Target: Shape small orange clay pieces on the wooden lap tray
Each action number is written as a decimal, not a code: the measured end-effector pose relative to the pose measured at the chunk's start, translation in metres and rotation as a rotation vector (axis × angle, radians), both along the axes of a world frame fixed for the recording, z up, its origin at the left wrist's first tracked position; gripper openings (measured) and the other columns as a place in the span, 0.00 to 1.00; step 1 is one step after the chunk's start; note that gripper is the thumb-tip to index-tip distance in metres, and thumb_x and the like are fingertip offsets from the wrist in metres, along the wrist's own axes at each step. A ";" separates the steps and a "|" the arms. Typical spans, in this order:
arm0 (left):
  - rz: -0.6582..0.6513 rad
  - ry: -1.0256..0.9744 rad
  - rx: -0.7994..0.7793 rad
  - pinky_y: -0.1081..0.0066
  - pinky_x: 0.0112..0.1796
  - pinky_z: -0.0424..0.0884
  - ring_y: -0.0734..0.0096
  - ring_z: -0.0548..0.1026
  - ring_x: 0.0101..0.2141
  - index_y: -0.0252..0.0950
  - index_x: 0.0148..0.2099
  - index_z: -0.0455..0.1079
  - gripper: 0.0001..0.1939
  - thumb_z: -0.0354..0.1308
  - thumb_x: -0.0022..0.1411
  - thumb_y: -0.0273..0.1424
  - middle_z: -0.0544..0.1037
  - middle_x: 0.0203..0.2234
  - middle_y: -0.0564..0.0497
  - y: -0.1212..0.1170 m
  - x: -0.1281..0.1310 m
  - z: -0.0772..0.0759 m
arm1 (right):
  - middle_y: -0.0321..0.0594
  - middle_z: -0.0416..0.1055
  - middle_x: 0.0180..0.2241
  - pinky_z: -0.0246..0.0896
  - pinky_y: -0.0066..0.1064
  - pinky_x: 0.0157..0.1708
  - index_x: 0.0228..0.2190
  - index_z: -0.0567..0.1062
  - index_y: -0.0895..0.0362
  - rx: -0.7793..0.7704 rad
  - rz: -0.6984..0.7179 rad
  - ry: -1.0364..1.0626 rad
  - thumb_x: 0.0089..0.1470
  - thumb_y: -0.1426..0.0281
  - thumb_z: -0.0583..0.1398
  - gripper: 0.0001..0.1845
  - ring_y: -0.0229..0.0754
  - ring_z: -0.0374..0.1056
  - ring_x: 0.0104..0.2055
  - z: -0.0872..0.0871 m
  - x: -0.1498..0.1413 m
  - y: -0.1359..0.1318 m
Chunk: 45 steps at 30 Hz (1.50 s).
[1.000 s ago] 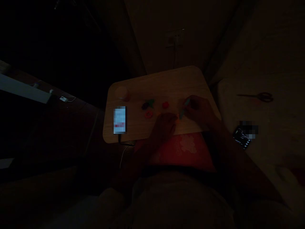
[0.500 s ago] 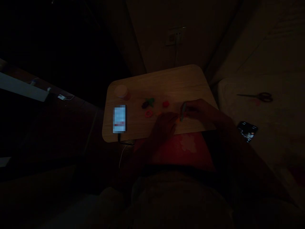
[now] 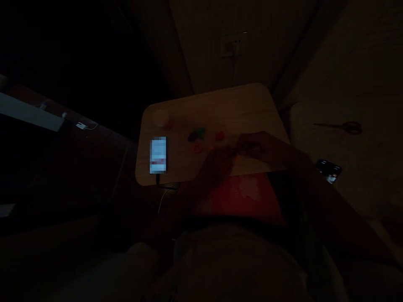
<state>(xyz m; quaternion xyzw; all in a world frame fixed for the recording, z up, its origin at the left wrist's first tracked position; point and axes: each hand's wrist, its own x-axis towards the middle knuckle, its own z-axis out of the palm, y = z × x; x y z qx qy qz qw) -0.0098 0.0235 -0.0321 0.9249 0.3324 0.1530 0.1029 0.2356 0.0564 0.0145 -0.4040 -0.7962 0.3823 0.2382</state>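
Small orange piece (image 3: 236, 156), rectangular wooden table (image 3: 239, 100).
Left hand (image 3: 218, 161) beside it, probably steadying; right hand (image 3: 260, 144) adjacent; fingers' grip, both: cannot tell.

You are viewing a brown wood-grained bench (image 3: 245, 105), a green piece (image 3: 200, 133), a red piece (image 3: 220, 135) and red cloth (image 3: 226, 201) with pale floral patterning.

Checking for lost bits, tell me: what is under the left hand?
The wooden table shows around the left hand, and a faint bit of orange peeks out at its far edge. Whatever the palm and fingers cover can't be seen.
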 end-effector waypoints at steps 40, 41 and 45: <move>-0.104 -0.152 0.069 0.53 0.59 0.80 0.58 0.81 0.58 0.36 0.56 0.79 0.13 0.58 0.76 0.32 0.84 0.55 0.41 0.026 0.013 -0.030 | 0.47 0.79 0.28 0.61 0.38 0.28 0.31 0.69 0.50 0.086 -0.576 -0.086 0.62 0.62 0.56 0.09 0.50 0.72 0.28 -0.018 -0.028 -0.054; -0.101 -0.154 0.065 0.53 0.59 0.80 0.58 0.81 0.58 0.36 0.57 0.79 0.13 0.58 0.76 0.32 0.84 0.55 0.41 0.026 0.014 -0.030 | 0.47 0.79 0.28 0.61 0.38 0.28 0.30 0.69 0.50 0.084 -0.570 -0.085 0.63 0.62 0.56 0.09 0.49 0.72 0.28 -0.018 -0.028 -0.053; -0.095 -0.169 0.047 0.54 0.59 0.80 0.60 0.81 0.58 0.37 0.58 0.79 0.14 0.58 0.76 0.31 0.83 0.56 0.41 0.026 0.015 -0.031 | 0.48 0.79 0.28 0.62 0.38 0.28 0.30 0.68 0.50 0.071 -0.560 -0.090 0.63 0.61 0.56 0.10 0.49 0.72 0.28 -0.018 -0.031 -0.052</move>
